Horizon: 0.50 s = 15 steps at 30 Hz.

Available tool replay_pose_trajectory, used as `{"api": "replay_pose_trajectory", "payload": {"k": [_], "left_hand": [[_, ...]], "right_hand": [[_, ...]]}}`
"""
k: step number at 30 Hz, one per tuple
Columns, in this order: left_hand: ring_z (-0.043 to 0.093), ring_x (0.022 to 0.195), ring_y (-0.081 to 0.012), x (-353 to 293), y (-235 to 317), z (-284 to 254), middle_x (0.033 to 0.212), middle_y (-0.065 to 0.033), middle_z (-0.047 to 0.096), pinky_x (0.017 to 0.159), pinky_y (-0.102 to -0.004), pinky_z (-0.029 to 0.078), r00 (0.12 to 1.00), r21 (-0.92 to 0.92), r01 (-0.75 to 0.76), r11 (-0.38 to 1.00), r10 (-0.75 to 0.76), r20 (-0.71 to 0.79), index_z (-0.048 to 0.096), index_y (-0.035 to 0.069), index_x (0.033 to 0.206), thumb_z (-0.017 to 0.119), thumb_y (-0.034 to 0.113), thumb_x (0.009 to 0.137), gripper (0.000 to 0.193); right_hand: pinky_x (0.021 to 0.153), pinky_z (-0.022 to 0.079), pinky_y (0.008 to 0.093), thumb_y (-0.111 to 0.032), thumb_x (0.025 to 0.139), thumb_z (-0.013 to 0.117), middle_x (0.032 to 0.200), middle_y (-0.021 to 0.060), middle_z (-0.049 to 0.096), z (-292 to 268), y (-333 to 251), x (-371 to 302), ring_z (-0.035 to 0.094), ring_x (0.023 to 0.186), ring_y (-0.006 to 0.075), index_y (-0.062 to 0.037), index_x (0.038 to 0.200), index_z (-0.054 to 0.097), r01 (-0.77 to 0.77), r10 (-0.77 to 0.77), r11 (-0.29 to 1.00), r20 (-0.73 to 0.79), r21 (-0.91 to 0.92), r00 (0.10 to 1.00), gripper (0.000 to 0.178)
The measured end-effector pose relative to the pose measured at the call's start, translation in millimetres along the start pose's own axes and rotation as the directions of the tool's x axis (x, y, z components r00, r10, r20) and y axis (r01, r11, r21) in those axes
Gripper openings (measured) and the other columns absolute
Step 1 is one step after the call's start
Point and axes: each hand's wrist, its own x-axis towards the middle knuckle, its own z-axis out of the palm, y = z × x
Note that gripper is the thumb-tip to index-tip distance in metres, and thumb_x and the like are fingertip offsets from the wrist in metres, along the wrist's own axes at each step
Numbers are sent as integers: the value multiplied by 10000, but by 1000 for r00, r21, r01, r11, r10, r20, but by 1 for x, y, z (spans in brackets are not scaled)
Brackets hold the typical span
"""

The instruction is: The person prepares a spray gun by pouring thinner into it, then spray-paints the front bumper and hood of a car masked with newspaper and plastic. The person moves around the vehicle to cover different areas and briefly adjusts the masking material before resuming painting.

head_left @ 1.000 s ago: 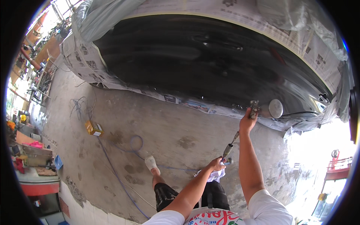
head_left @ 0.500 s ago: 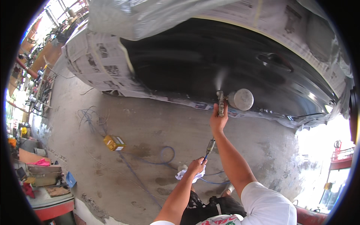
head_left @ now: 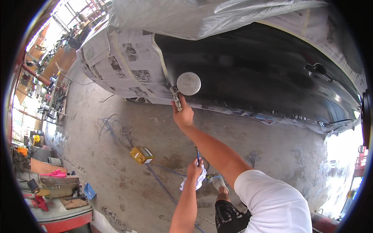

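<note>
My right hand is wrapped round a metal spray gun with a round, pale metal cup. The gun is at the lower left end of a glossy black car door panel, beside its taped edge. A faint mist shows by the nozzle. Lower down, my left hand is closed on a blue air hose and a crumpled white cloth. My right forearm hides part of the hose's run toward the gun.
Newspaper masking covers the car at left, and plastic sheeting drapes above the panel. On the concrete floor lie a yellow can and loops of hose. A cluttered bench stands at lower left.
My right hand has swept the spray gun left along the panel to the taped edge. The mist looks fainter. My left hand keeps hold of the hose and cloth. The view has shifted.
</note>
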Motion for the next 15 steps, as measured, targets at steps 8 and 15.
{"api": "replay_pose_trajectory", "payload": {"k": [8,15], "left_hand": [[698,979,-409,8,-13,54,989,-181,742,825,-491,554,940,72,-6,997,-19,340,666,130,993,798,366,827,317],[705,1025,-390,-21,22,231,1064,-196,744,921,-453,557,798,250,-325,912,122,591,756,169,1083,811,362,788,357]], "right_hand": [[778,564,443,-336,936,751,978,187,748,-101,88,28,703,945,430,-181,1343,649,51,-44,998,-190,36,981,448],[759,557,331,-267,921,789,925,157,760,-376,176,14,757,867,296,-108,1257,704,25,-43,998,-397,-51,917,381]]}}
